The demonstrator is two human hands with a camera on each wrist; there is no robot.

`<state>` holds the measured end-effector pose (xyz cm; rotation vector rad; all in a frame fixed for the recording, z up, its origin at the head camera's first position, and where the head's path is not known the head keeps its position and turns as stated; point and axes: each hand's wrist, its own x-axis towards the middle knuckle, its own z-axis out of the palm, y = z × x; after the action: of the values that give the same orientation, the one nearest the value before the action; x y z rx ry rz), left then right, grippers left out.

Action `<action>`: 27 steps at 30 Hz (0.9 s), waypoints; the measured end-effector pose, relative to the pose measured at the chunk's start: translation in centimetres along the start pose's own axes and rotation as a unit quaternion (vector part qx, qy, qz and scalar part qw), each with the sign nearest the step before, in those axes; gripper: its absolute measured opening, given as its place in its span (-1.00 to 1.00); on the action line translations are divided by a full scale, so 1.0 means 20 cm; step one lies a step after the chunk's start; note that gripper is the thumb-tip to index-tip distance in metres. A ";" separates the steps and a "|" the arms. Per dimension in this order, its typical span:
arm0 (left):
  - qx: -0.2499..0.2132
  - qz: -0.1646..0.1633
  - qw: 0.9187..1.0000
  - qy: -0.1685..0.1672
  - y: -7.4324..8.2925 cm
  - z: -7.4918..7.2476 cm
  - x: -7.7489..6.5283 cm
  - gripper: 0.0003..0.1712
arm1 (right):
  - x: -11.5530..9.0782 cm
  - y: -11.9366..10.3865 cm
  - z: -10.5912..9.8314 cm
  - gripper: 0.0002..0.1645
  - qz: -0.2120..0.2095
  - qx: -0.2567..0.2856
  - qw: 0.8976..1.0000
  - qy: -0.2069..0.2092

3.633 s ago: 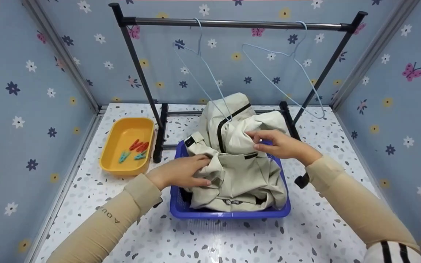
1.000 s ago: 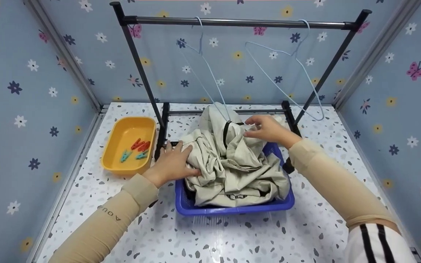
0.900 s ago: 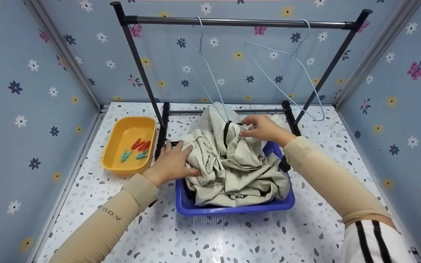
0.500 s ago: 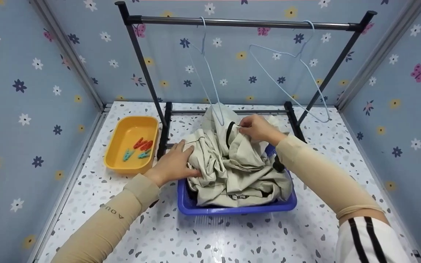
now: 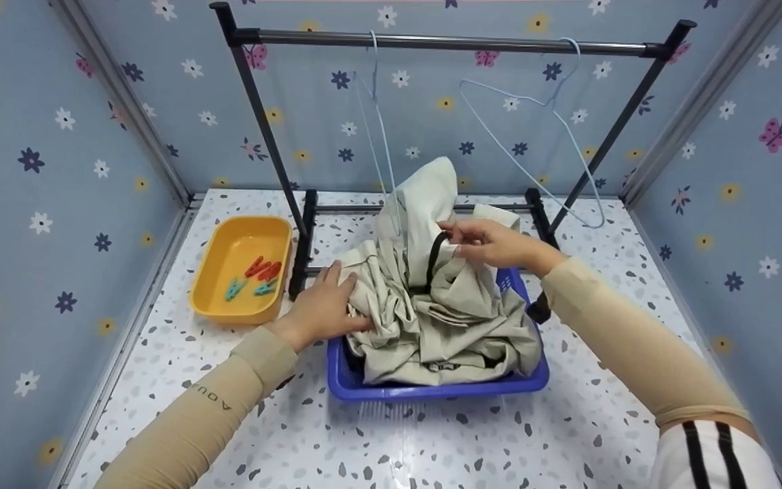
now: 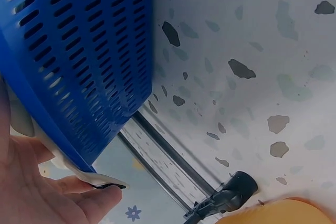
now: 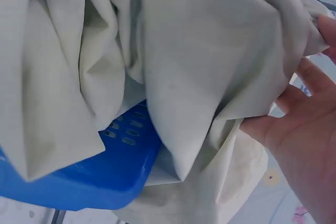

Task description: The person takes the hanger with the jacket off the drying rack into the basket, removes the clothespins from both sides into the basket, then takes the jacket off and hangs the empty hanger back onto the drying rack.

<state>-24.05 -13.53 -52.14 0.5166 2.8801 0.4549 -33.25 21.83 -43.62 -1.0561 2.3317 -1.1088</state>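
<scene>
A beige jacket [image 5: 445,339] with black trim [image 5: 434,261] lies bunched in a blue basket [image 5: 438,392], its far part rising above the back rim. My right hand [image 5: 493,243] pinches the cloth beside the trim; in the right wrist view, fingertips of the right hand [image 7: 304,114] hold a fold. At the basket's left side my left hand [image 5: 323,302] rests on gathered folds with its fingers spread. In the left wrist view, the left hand [image 6: 58,192] touches cloth at the rim, near a small black tab [image 6: 109,185]. Folds hide much of the basket's inside.
Behind the basket stands a black rack [image 5: 445,42] with two light-blue wire hangers. The left hanger [image 5: 384,136] reaches down to the jacket; the right hanger [image 5: 533,102] hangs free. A yellow tub [image 5: 241,234] with several clothespins [image 5: 262,269] stands at left.
The left hand has moved up and left onto gathered folds, then stayed there. The right hand has gone from the right-hand cloth to the trim. The far part of the jacket has risen since half a second ago.
</scene>
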 end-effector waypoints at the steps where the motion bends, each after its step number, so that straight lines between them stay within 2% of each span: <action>1: -0.001 0.000 1.000 0.000 0.00 0.00 0.00 0.29 | -0.02 -0.01 0.00 -0.87 -0.004 -0.009 1.000 -0.010; 7: -0.005 -0.009 1.000 -0.003 0.00 0.01 0.00 0.34 | -0.10 -0.09 0.06 -0.83 -0.026 -0.062 0.996 -0.059; 11: -0.002 -0.008 1.000 0.000 -0.01 0.02 0.00 0.32 | -0.14 -0.12 0.10 -0.81 -0.033 -0.106 0.990 -0.090; 16: -0.003 0.000 1.000 0.000 -0.01 0.01 0.00 0.28 | -0.16 -0.16 0.18 -0.84 -0.062 -0.169 0.973 -0.143; 19: 0.007 0.018 1.000 0.013 -0.01 -0.01 0.00 0.24 | -0.17 -0.17 0.22 -0.87 -0.084 -0.199 0.962 -0.165; 21: 0.026 0.050 0.998 0.039 0.00 -0.03 0.00 0.20 | -0.17 -0.16 0.25 -0.88 -0.093 -0.214 0.956 -0.176; 23: 0.048 0.105 0.990 0.078 0.01 -0.04 0.01 0.10 | -0.17 -0.15 0.28 -0.89 -0.097 -0.227 0.951 -0.187; 25: 0.072 0.181 0.974 0.117 0.04 -0.07 0.01 -0.05 | -0.18 -0.14 0.31 -0.89 -0.092 -0.238 0.946 -0.199; 27: 0.086 0.254 0.953 0.141 0.08 -0.09 0.02 -0.17 | -0.18 -0.14 0.33 -0.90 -0.078 -0.247 0.943 -0.209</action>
<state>-24.38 -12.36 -49.97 1.3398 3.0491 0.3718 -25.72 20.06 -45.71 -1.5002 2.2396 -0.2810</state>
